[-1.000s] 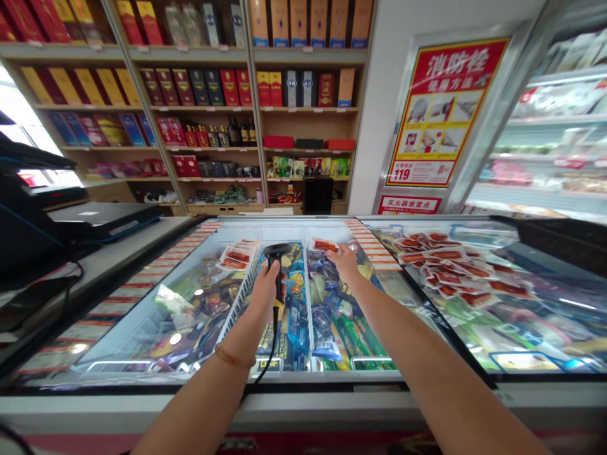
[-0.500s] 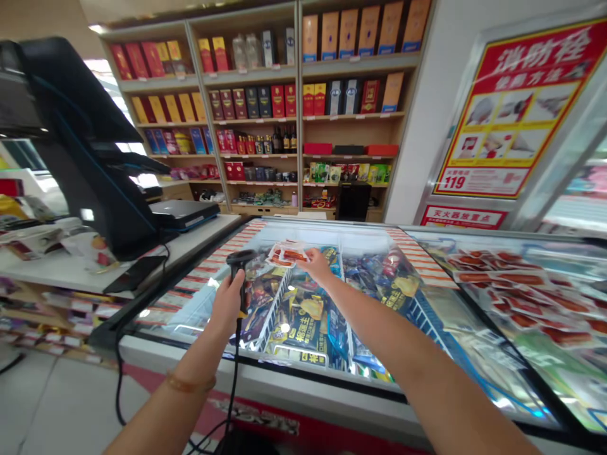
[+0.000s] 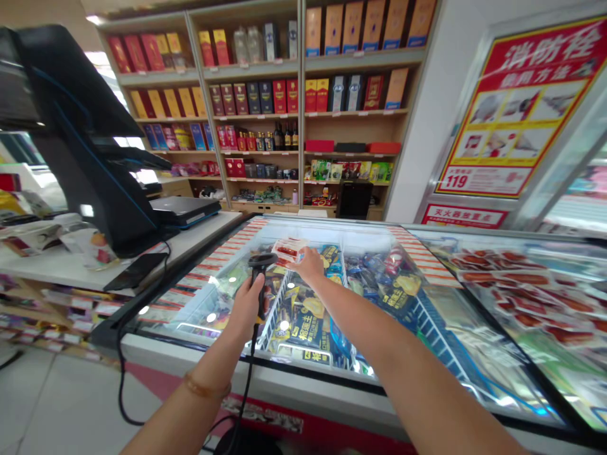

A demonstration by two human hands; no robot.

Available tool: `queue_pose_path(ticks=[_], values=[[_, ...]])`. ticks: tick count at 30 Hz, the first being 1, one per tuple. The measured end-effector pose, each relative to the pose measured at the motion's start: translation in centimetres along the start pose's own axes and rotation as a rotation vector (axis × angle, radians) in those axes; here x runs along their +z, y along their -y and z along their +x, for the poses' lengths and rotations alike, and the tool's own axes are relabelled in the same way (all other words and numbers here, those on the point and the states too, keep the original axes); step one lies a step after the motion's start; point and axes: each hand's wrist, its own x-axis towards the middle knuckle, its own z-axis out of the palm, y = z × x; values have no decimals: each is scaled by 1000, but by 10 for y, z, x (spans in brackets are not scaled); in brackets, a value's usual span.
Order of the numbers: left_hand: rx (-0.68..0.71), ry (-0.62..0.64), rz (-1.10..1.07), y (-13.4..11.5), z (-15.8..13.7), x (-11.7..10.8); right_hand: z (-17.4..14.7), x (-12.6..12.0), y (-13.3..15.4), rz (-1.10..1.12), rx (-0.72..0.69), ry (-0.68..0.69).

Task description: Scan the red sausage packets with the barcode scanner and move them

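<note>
Nearer the sausage packet (image 3: 287, 249) than before, our left hand (image 3: 250, 297) is wrapped round the black scanner (image 3: 262, 260). Our right hand (image 3: 309, 264) pinches the packet's right edge, so it sits at our fingertips, just right of the scanner's head, above the freezer (image 3: 175, 357).

The red poster (image 3: 521, 114) reads "消防栓" and "119", the lower sign (image 3: 465, 216) "灭火器放置点"

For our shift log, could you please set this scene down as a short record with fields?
Left grip: holds a black, pistol-shaped, corded plastic scanner
Right grip: holds a flat, red-brown, white-edged plastic packet
Below: white, glass-topped chest freezer
Right side: pile of similar red-brown packets
Behind: tall wooden shelves with boxes
</note>
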Motion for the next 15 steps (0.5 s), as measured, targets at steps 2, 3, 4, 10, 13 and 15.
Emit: queue_pose_path(ticks=[2,3,4,10,13,15], values=[[1,50,-25,2,-3,17,-2,-19,-17,-7,-12,-22],[5,74,-38,2,-4,27,-3,-30,-28,-16,-20,-35],[6,94,-52,2,-5,37,-4,-43,-41,-30,-27,-51],[-117,226,-120,0,-10,102,-17,-154,-150,-267,28,-222],[-110,302,-121,2,-11,134,-25,-220,-205,-378,133,-319],[-54,337,-125,7,-11,151,-29,-260,-236,-451,210,-359]])
